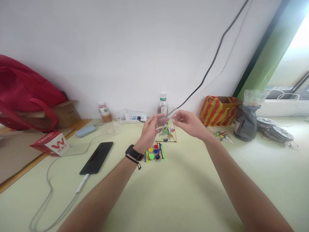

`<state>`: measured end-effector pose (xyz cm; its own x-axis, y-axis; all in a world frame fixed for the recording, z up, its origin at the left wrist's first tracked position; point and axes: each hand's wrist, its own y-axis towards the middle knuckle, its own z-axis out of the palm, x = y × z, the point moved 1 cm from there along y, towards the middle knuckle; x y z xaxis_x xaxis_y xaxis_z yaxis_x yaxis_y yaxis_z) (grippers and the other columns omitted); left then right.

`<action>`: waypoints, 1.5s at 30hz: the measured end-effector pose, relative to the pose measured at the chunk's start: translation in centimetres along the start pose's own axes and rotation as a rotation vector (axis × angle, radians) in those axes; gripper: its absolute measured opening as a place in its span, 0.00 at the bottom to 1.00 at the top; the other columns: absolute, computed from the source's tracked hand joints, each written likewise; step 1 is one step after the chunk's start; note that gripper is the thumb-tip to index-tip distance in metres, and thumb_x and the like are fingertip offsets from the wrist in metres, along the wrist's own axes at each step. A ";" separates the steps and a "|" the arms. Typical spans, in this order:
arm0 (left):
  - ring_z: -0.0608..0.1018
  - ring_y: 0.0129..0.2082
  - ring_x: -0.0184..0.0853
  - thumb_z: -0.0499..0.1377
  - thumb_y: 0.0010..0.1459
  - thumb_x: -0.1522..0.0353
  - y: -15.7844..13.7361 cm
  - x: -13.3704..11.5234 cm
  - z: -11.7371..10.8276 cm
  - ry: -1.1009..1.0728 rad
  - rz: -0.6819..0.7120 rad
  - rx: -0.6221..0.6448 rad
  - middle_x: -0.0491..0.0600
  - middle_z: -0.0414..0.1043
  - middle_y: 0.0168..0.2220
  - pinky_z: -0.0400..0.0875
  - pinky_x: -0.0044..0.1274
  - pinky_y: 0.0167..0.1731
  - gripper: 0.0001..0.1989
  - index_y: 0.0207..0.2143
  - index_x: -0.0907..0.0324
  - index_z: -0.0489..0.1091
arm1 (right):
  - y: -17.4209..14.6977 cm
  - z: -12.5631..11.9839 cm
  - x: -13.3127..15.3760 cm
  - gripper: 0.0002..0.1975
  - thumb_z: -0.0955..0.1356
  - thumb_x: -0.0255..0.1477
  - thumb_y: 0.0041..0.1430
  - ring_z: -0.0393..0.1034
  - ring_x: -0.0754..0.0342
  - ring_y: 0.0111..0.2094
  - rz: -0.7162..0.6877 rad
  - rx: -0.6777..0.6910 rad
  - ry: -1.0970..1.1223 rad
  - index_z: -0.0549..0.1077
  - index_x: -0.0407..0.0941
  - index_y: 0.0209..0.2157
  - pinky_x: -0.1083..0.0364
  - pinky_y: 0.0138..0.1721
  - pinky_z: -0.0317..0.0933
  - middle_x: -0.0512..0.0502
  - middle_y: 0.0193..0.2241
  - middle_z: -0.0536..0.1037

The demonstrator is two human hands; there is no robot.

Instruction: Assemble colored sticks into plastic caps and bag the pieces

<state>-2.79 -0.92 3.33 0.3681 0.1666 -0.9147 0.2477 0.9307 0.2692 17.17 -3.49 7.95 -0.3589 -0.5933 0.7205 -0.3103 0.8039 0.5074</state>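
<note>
My left hand [150, 129], with a dark watch [134, 152] on the wrist, is raised over the table with its fingers stretched out and apart. Opposite it, my right hand [187, 121] has thumb and fingertips pressed together; anything in them is too small or too clear to make out. Below and behind the hands lie a green disc-shaped piece [165, 132], a red stick [175, 131] and a dark stick [166, 141]. Nearer me sit several small coloured discs [151, 156] with coloured sticks [161, 152] beside them.
A bottle [163, 106] and a power strip [135, 116] stand by the wall. On the left are a phone [96, 158], a red-and-white box [51, 144] and a drink bottle [105, 112]. A striped bag [216, 111], grey bag [246, 124] and stacked discs [277, 132] occupy the right.
</note>
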 end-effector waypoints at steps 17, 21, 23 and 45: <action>0.81 0.53 0.46 0.60 0.67 0.52 -0.3 -0.9 0.7 -0.051 0.027 -0.020 0.58 0.81 0.50 0.76 0.33 0.50 0.22 0.50 0.59 0.78 | 0.1 -0.2 -0.3 0.19 0.75 0.48 0.57 0.75 0.49 0.34 0.083 -0.044 0.094 0.82 0.44 0.33 0.50 0.38 0.70 0.44 0.32 0.83; 0.81 0.52 0.45 0.61 0.65 0.51 -0.3 -0.9 0.7 -0.037 0.023 -0.017 0.58 0.82 0.48 0.76 0.32 0.49 0.22 0.48 0.59 0.79 | -0.1 -0.4 -0.1 0.20 0.77 0.48 0.52 0.75 0.47 0.34 0.093 -0.049 0.143 0.84 0.44 0.31 0.49 0.38 0.70 0.43 0.31 0.84; 0.81 0.52 0.46 0.62 0.64 0.51 -0.2 -0.9 0.7 -0.028 0.025 -0.004 0.57 0.82 0.48 0.76 0.33 0.50 0.22 0.47 0.60 0.79 | -0.1 -0.5 0.1 0.21 0.78 0.49 0.50 0.76 0.46 0.34 0.096 -0.051 0.163 0.84 0.44 0.32 0.48 0.38 0.71 0.42 0.31 0.84; 0.82 0.35 0.36 0.69 0.58 0.56 0.9 -0.3 -2.4 0.277 0.115 0.059 0.54 0.83 0.38 0.79 0.31 0.41 0.18 0.44 0.60 0.81 | -0.3 -1.4 -2.3 0.21 0.78 0.47 0.51 0.71 0.53 0.32 0.155 0.093 0.249 0.79 0.44 0.34 0.51 0.37 0.67 0.47 0.29 0.78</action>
<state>-4.84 0.69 3.18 0.1403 0.3601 -0.9223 0.2734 0.8812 0.3856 19.29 -2.30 6.75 -0.1847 -0.4266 0.8854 -0.3522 0.8698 0.3456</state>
